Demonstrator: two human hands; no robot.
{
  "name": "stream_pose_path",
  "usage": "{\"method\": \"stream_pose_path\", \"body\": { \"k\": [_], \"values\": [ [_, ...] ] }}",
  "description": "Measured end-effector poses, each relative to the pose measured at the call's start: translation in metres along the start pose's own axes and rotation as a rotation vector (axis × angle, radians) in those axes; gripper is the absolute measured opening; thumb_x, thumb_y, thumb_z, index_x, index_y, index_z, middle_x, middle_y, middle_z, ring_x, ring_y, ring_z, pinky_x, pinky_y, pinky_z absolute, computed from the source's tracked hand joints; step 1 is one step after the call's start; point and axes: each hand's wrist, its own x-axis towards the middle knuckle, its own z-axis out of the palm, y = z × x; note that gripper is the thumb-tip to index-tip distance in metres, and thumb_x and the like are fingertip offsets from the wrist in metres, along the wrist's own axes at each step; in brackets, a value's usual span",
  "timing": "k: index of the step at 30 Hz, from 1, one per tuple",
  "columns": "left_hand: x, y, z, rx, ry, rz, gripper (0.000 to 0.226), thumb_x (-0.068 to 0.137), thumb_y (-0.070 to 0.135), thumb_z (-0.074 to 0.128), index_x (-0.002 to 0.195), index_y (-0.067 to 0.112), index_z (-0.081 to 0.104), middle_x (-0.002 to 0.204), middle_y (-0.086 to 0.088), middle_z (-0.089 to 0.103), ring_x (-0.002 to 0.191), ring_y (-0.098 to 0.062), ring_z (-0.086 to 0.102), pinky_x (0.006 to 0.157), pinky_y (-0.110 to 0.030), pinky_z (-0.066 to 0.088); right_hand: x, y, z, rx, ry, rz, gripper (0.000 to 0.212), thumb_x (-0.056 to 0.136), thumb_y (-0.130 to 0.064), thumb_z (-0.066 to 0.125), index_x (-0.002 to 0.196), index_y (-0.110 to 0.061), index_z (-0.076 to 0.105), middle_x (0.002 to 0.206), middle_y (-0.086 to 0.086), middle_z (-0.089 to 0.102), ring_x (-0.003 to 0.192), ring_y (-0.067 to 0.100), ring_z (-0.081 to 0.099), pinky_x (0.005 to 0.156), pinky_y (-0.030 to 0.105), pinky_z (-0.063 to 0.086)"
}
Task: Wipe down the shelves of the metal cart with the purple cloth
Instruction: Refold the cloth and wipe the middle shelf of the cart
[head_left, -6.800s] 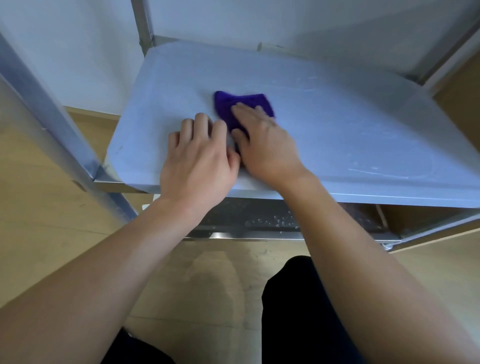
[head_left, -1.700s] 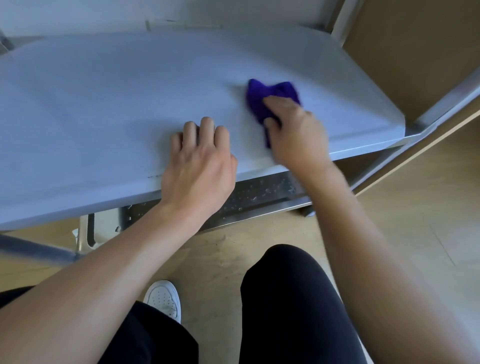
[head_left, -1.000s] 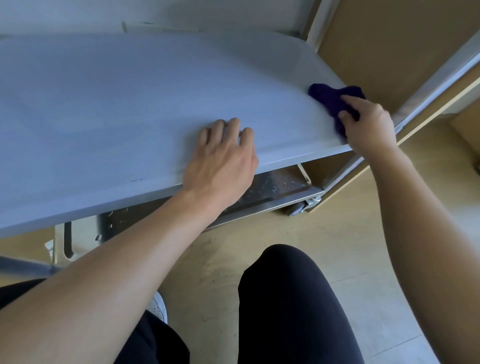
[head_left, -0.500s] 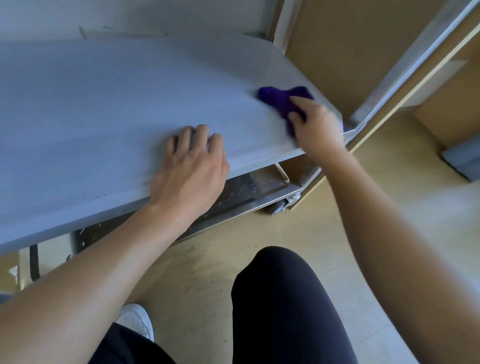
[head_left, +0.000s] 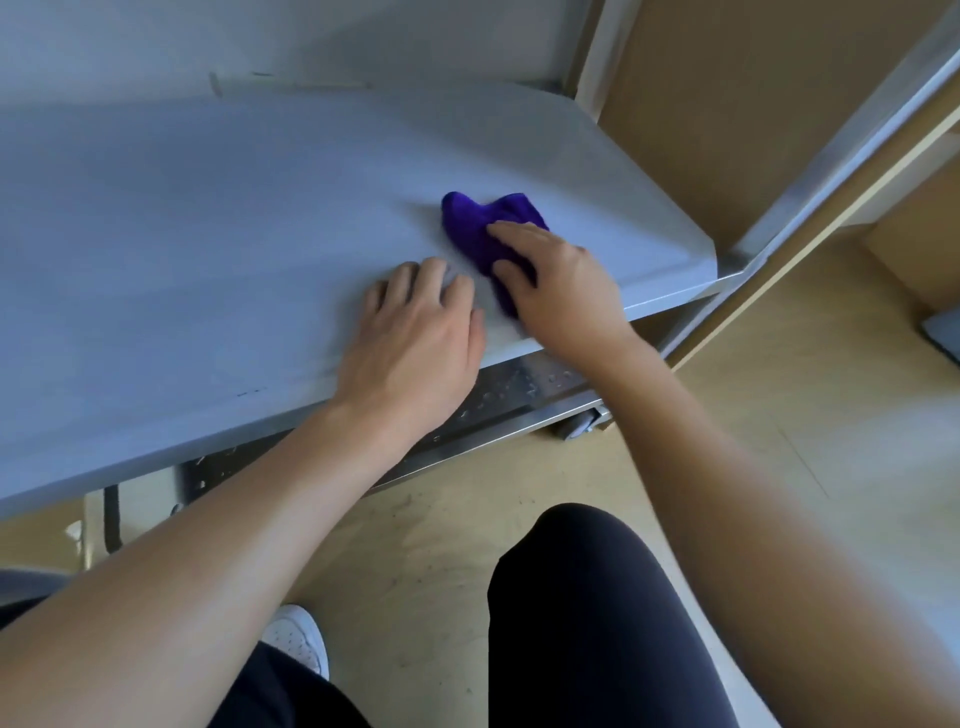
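Purple cloth (head_left: 480, 226) on shelf (head_left: 208, 234), near right edge.

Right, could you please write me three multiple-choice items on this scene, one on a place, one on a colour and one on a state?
1. Where is the cloth?
A) on the floor
B) on the metal tray underneath
C) on the grey shelf, toward its right end

2. What colour is the cloth?
A) purple
B) green
C) white

3. What is the left hand doing?
A) gripping the cloth
B) resting on the grey shelf, holding nothing
C) hanging beside the knee

Answers: 1 C, since the cloth sits on the grey shelf, right of its middle; 2 A, as it is plainly deep purple; 3 B, since only the right hand holds the cloth.
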Motion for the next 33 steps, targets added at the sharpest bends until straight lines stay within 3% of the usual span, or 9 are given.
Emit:
{"method": "stream_pose_path", "body": {
  "k": [3, 8, 10, 16, 20, 24, 30, 33],
  "values": [
    [0.0, -0.012, -0.009, -0.062, -0.008, -0.019, 0.042, 0.093, 0.032, 0.033, 0.106, 0.009, 0.065, 0.121, -0.011, 0.058, 0.105, -0.035, 0.056, 0.084, -0.043, 0.044, 0.006, 0.011, -0.007, -0.009, -0.01, 0.072, 0.04, 0.096, -0.025, 0.051, 0.136, -0.027, 0.053, 0.137, -0.005, 0.055, 0.121, 0.026, 0.054, 0.092, 0.034, 0.044],
    [-0.012, -0.06, -0.023, -0.058, 0.011, -0.212, 0.031, 0.095, 0.023, 0.044, 0.112, 0.004, 0.062, 0.119, -0.017, 0.054, 0.107, -0.04, 0.051, 0.091, -0.048, 0.044, 0.004, 0.003, -0.005, -0.049, 0.01, 0.099, 0.041, 0.097, -0.023, 0.047, 0.138, -0.026, 0.05, 0.14, -0.006, 0.052, 0.122, 0.023, 0.052, 0.089, 0.03, 0.044],
    [-0.018, -0.064, -0.023, -0.076, 0.028, -0.222, 0.036, 0.092, 0.024, 0.04, 0.112, 0.003, 0.061, 0.117, -0.017, 0.054, 0.106, -0.04, 0.051, 0.091, -0.049, 0.043, 0.003, -0.013, 0.002, -0.07, 0.006, 0.114, 0.041, 0.096, -0.023, 0.048, 0.137, -0.026, 0.05, 0.14, -0.005, 0.052, 0.121, 0.024, 0.052, 0.089, 0.031, 0.043],
    [-0.016, -0.058, -0.027, 0.008, 0.016, -0.266, 0.033, 0.084, 0.018, 0.037, 0.098, -0.005, 0.057, 0.103, -0.026, 0.056, 0.094, -0.044, 0.054, 0.077, -0.051, 0.043, -0.018, -0.087, 0.038, 0.092, -0.053, -0.17, 0.032, 0.091, -0.019, 0.052, 0.122, -0.022, 0.061, 0.124, -0.008, 0.062, 0.111, 0.017, 0.056, 0.078, 0.036, 0.051],
    [-0.017, -0.058, -0.029, -0.028, 0.004, -0.255, 0.026, 0.091, 0.012, 0.044, 0.107, -0.004, 0.058, 0.112, -0.022, 0.057, 0.1, -0.041, 0.055, 0.085, -0.051, 0.046, 0.002, -0.05, 0.022, 0.12, -0.086, -0.061, 0.04, 0.093, -0.024, 0.054, 0.133, -0.028, 0.054, 0.135, -0.006, 0.057, 0.12, 0.022, 0.054, 0.093, 0.037, 0.047],
    [-0.016, -0.055, -0.032, -0.027, -0.009, -0.257, 0.028, 0.094, 0.016, 0.044, 0.111, -0.002, 0.058, 0.116, -0.016, 0.057, 0.103, -0.038, 0.055, 0.085, -0.048, 0.046, 0.026, -0.013, 0.011, 0.017, -0.051, 0.088, 0.041, 0.093, -0.03, 0.052, 0.134, -0.025, 0.05, 0.139, -0.003, 0.05, 0.121, 0.024, 0.051, 0.086, 0.032, 0.042],
    [-0.002, -0.051, -0.028, 0.051, 0.0, -0.308, 0.027, 0.094, 0.02, 0.045, 0.106, 0.0, 0.059, 0.111, -0.016, 0.054, 0.1, -0.038, 0.05, 0.08, -0.046, 0.041, 0.027, -0.029, 0.021, -0.059, -0.106, 0.023, 0.052, 0.087, -0.046, 0.058, 0.132, -0.022, 0.047, 0.13, -0.005, 0.052, 0.123, 0.02, 0.047, 0.077, 0.031, 0.038],
    [0.003, -0.046, -0.022, 0.094, 0.029, -0.322, 0.023, 0.092, 0.019, 0.048, 0.103, 0.002, 0.059, 0.107, -0.017, 0.053, 0.097, -0.038, 0.05, 0.075, -0.044, 0.036, 0.025, -0.029, 0.021, -0.074, -0.062, 0.035, 0.059, 0.084, -0.056, 0.06, 0.133, -0.026, 0.05, 0.142, -0.003, 0.042, 0.132, 0.02, 0.038, 0.091, 0.032, 0.04]
  ]
}}
